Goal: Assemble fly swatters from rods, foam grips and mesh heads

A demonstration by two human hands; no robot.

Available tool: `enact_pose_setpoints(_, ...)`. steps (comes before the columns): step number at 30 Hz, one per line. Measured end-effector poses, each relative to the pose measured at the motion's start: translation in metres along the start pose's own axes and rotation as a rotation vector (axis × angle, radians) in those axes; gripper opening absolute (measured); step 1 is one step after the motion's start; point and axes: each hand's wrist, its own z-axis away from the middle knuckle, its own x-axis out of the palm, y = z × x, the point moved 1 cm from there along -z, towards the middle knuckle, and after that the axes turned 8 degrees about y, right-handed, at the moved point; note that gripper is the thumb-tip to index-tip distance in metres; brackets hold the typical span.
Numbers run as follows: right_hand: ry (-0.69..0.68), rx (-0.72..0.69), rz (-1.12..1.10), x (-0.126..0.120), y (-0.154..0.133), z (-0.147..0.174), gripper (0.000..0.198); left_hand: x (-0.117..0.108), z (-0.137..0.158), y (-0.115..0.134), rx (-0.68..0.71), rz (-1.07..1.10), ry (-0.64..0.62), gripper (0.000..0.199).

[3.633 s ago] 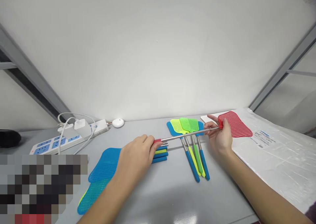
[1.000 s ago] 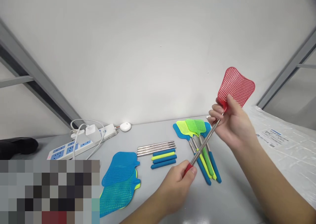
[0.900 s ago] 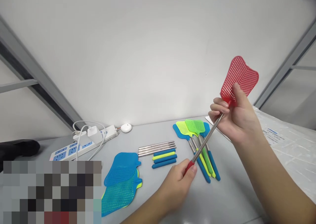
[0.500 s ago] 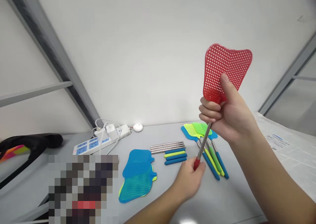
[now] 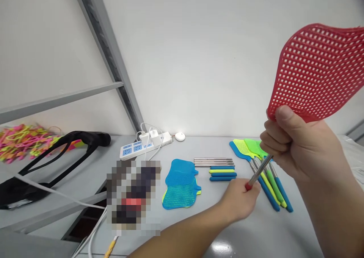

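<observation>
My right hand [image 5: 295, 148] grips a red fly swatter [image 5: 315, 74] at the neck just under its mesh head, which is raised close to the camera. Its short metal rod [image 5: 261, 169] slants down to a red handle end held in my left hand [image 5: 240, 201]. Behind the rod, several finished swatters [image 5: 263, 167] with blue, yellow and green handles lie on the grey table [image 5: 199, 212]. Left of them lie loose metal rods [image 5: 214, 161], coloured handle grips [image 5: 222, 173] and a stack of blue and green mesh heads [image 5: 179, 184].
A white power strip [image 5: 142, 146] with plugged chargers and a small white round device [image 5: 180, 136] sit by the back wall. A black bag [image 5: 42, 163] and pink-yellow bands [image 5: 19, 140] lie at the left. A plastic-wrapped sheet [image 5: 355, 159] is at the right edge.
The swatter went from lying level to standing upright with its head raised close to the camera. Its rod has shortened between my hands. My view turned left, showing the bag and bands.
</observation>
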Motion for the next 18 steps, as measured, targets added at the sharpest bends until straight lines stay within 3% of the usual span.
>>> enact_pose_setpoints(6,0.014,-0.048,-0.001,0.001,0.000,0.003,0.050,-0.001,0.000,0.003,-0.006,0.001,-0.018,0.045)
enact_pose_setpoints(10,-0.026,-0.027,-0.041,-0.012,0.002,0.006,0.044,-0.001,0.000,0.004,-0.015,-0.022,-0.031,0.043)
enact_pose_setpoints(18,-0.359,0.104,-0.208,-0.035,0.017,0.003,0.031,-0.003,-0.003,0.003,-0.044,-0.048,-0.098,0.040)
